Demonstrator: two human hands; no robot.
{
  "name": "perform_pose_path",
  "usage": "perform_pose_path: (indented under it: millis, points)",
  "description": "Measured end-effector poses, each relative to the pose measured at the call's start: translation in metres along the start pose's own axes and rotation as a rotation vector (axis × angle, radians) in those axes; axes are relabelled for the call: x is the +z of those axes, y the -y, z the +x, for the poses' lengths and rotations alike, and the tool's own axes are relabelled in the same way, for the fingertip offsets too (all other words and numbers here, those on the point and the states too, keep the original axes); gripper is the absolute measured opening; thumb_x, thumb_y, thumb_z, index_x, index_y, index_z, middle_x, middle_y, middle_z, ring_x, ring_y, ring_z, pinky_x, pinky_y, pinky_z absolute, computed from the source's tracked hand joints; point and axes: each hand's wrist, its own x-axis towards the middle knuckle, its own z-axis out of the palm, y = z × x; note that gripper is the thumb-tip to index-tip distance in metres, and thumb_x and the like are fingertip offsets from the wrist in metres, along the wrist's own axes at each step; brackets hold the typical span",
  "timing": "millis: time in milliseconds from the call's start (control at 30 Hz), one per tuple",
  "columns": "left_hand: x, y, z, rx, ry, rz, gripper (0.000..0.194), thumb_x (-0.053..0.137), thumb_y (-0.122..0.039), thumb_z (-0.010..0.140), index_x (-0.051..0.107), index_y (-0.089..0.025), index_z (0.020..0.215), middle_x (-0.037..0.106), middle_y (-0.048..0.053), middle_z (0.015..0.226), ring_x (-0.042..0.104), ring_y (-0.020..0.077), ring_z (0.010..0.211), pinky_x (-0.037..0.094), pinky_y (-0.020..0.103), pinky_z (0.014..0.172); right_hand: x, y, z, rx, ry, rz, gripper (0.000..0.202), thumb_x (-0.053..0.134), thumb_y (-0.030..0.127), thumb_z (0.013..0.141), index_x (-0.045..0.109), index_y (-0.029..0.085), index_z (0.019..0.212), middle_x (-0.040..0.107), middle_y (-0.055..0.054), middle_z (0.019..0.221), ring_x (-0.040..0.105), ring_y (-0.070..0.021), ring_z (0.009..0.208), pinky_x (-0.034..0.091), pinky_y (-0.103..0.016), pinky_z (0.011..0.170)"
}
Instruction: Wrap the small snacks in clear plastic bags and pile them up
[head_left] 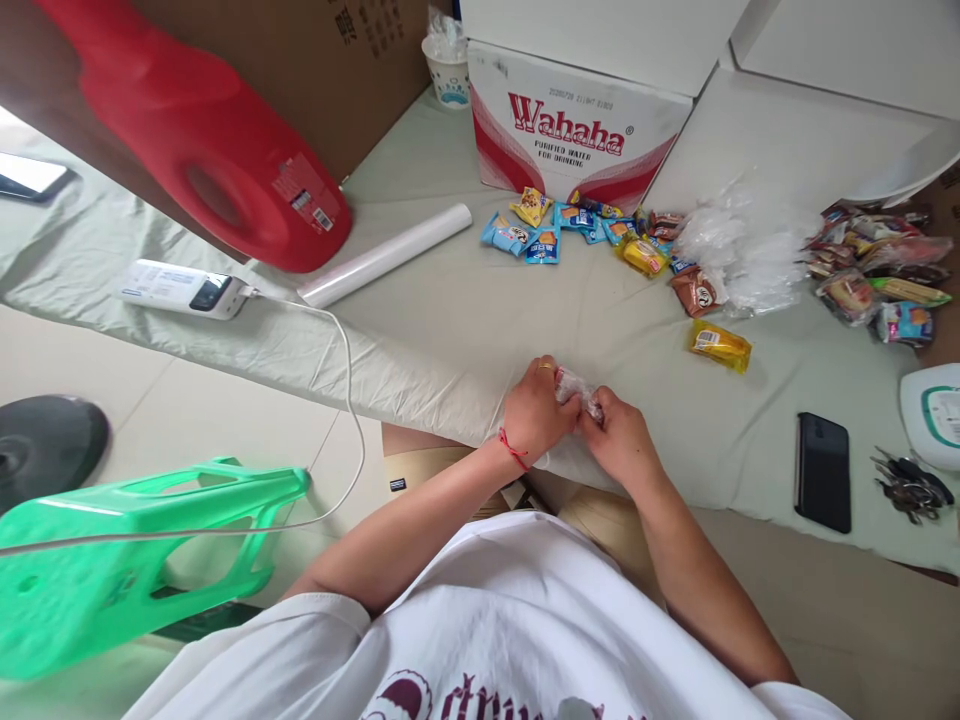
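Observation:
At the front edge of the cloth-covered table, my left hand and my right hand are both closed on a small clear plastic bag. The bag shows a little red at its left end; its contents are too small to tell. Beyond my hands lie several blue snack packets, a yellow one and a brown one. Another yellow packet rests nearer to me on the right. Beside them is a heap of clear plastic bags, with a pile of mixed snacks further right.
A white Wahaha box stands at the back. To the left are a plastic roll, a red jug and a power bank with a cable. A black phone and keys lie right. A green stool stands below left.

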Motion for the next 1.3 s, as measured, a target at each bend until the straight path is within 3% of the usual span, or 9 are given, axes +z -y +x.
perform_pose_path:
  millis: [67,200,300,433,600,767,867,967,1300]
  points:
    - [0.002,-0.003,-0.004,0.16,-0.105,0.046,0.004,0.062,-0.023,0.096,0.06,-0.02,0.099,0.065,0.006,0.095,0.059,0.0206,0.081,0.038,0.034,0.068,0.006,0.003,-0.003,-0.015,-0.029,0.214,0.019,0.058,0.033,0.086,0.044,0.025,0.077,0.048,0.005,0.063,0.041,-0.0138,0.06,0.03,-0.028,0.06]
    - [0.005,0.003,-0.005,0.605,-0.198,0.201,0.018,0.049,-0.015,0.101,0.061,-0.021,0.089,0.061,0.008,0.084,0.057,0.0245,0.086,0.035,0.039,0.073,0.015,0.0,-0.009,0.039,-0.035,0.791,0.012,0.063,0.033,0.079,0.057,0.023,0.081,0.059,0.003,0.075,0.051,-0.014,0.07,0.043,-0.027,0.066]
    - [0.005,0.008,-0.005,0.695,-0.06,0.213,0.007,0.056,-0.018,0.092,0.063,-0.019,0.094,0.062,0.012,0.092,0.056,0.028,0.094,0.037,0.042,0.078,0.019,-0.003,-0.014,0.197,-0.006,1.095,0.02,0.069,0.041,0.074,0.062,0.023,0.082,0.065,0.0,0.079,0.057,-0.0162,0.073,0.049,-0.029,0.068]
    - [0.01,0.008,-0.019,0.757,0.171,-0.014,0.03,0.062,-0.019,0.069,0.062,-0.018,0.098,0.062,0.016,0.105,0.056,0.0334,0.105,0.043,0.05,0.093,0.023,-0.003,-0.017,0.227,-0.017,1.161,0.036,0.071,0.059,0.081,0.066,0.024,0.089,0.067,-0.001,0.082,0.059,-0.0165,0.072,0.052,-0.029,0.065]
    - [0.014,0.016,-0.034,0.577,0.259,-0.616,0.019,0.055,-0.017,0.066,0.045,-0.025,0.081,0.065,0.01,0.098,0.06,0.0276,0.102,0.049,0.049,0.096,0.026,-0.007,-0.009,0.257,-0.071,1.071,0.054,0.082,0.06,0.071,0.07,0.025,0.11,0.073,-0.001,0.089,0.062,-0.017,0.074,0.056,-0.031,0.067]
    - [0.003,0.029,-0.023,-0.042,-0.108,-0.994,0.017,0.052,-0.039,0.09,0.044,-0.024,0.085,0.061,0.005,0.091,0.064,0.0207,0.095,0.054,0.038,0.085,0.029,-0.015,-0.006,0.264,-0.229,1.242,0.052,0.092,0.05,0.065,0.073,0.024,0.106,0.077,-0.001,0.099,0.07,-0.017,0.087,0.06,-0.032,0.078]
    - [-0.004,0.025,-0.012,-0.286,-0.021,-1.147,0.038,0.066,-0.051,0.089,0.054,-0.022,0.111,0.066,0.008,0.114,0.067,0.0215,0.106,0.057,0.035,0.082,0.031,-0.016,-0.007,0.238,-0.288,1.289,0.049,0.094,0.046,0.066,0.075,0.025,0.106,0.077,0.0,0.102,0.071,-0.015,0.09,0.06,-0.029,0.079]
    - [-0.004,0.015,-0.002,-0.316,0.231,-1.353,0.059,0.084,-0.05,0.074,0.062,-0.019,0.119,0.072,0.01,0.117,0.07,0.024,0.106,0.058,0.036,0.087,0.029,-0.018,-0.011,0.255,-0.278,1.236,0.051,0.095,0.047,0.065,0.077,0.025,0.107,0.078,0.0,0.098,0.072,-0.0153,0.084,0.062,-0.03,0.075]
    - [0.013,0.009,0.006,-0.08,0.349,-1.095,0.043,0.081,-0.048,0.077,0.071,-0.018,0.107,0.077,0.01,0.114,0.071,0.0251,0.107,0.056,0.038,0.094,-0.02,-0.058,-0.028,0.365,-0.237,0.969,0.047,0.099,0.047,0.054,0.078,0.019,0.086,0.074,-0.001,0.072,0.067,-0.0158,0.063,0.063,-0.033,0.063]
